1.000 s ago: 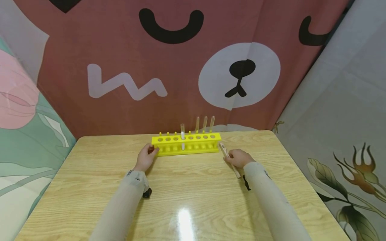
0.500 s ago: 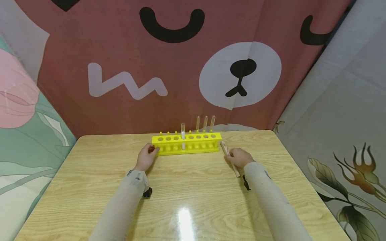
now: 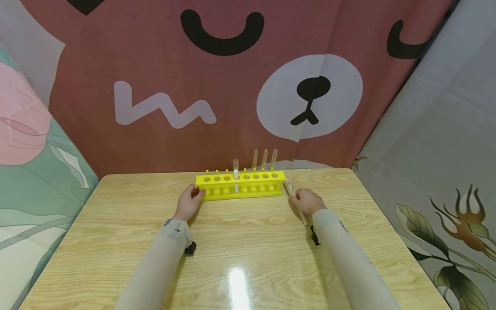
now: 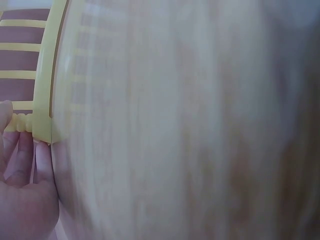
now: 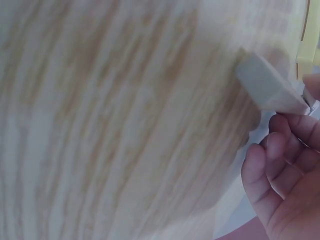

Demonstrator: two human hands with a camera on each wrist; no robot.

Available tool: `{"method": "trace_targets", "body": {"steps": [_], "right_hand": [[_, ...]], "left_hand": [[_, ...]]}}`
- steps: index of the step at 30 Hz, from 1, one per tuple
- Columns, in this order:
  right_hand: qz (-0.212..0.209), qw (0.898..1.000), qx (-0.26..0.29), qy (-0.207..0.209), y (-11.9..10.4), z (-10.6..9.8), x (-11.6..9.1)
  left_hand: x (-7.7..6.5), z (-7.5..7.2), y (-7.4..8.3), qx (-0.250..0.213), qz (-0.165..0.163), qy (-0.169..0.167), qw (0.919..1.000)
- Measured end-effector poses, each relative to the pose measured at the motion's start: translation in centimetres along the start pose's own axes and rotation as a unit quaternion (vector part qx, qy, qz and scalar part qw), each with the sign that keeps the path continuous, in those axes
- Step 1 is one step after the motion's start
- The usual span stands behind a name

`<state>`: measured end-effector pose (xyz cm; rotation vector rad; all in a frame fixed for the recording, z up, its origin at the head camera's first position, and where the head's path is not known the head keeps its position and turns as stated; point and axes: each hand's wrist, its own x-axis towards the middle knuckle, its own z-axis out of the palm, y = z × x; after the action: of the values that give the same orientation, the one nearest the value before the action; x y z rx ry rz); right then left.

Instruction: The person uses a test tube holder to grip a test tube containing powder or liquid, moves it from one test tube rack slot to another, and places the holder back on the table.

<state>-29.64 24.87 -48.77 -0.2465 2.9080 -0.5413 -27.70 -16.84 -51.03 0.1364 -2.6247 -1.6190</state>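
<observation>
A yellow test tube rack (image 3: pixel 252 196) stands near the table's back edge. My left hand (image 3: pixel 187 202) grips its left end; in the left wrist view, fingers and thumb lie about the corner of the rack (image 4: pixel 44 90). One test tube (image 3: pixel 236 165) with white contents stands upright in a middle hole. Behind, several bare pegs and three inverted clear test tubes (image 3: pixel 255 159) line the back row. Just right of the rack, my right hand (image 3: pixel 308 201) pinches a wooden test tube clamp (image 3: pixel 301 216). Its pale wooden end (image 5: pixel 270 85) shows close up in the right wrist view.
The wood-grain table (image 3: pixel 248 241) reaches back to a reddish-brown curtain (image 3: pixel 155 150) with a cartoon bear print. Patterned cloths hang at the left (image 3: pixel 23 193) and right (image 3: pixel 438 142). Dark straps or devices (image 3: pixel 190 248) show at both wrists.
The clamp has turned slightly in my right hand, so that its narrow edge shows more and its far end sits a little higher. The left hand and the rack stay put.
</observation>
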Motion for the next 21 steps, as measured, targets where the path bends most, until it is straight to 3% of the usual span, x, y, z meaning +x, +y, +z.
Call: {"method": "trace_targets", "body": {"steps": [21], "right_hand": [[0.030, 0.994, 0.079, 0.066, 0.7, -1.1, -0.6]], "left_hand": [[0.2, 0.1, -0.2, 0.002, -0.001, -0.002, 1.0000]]}}
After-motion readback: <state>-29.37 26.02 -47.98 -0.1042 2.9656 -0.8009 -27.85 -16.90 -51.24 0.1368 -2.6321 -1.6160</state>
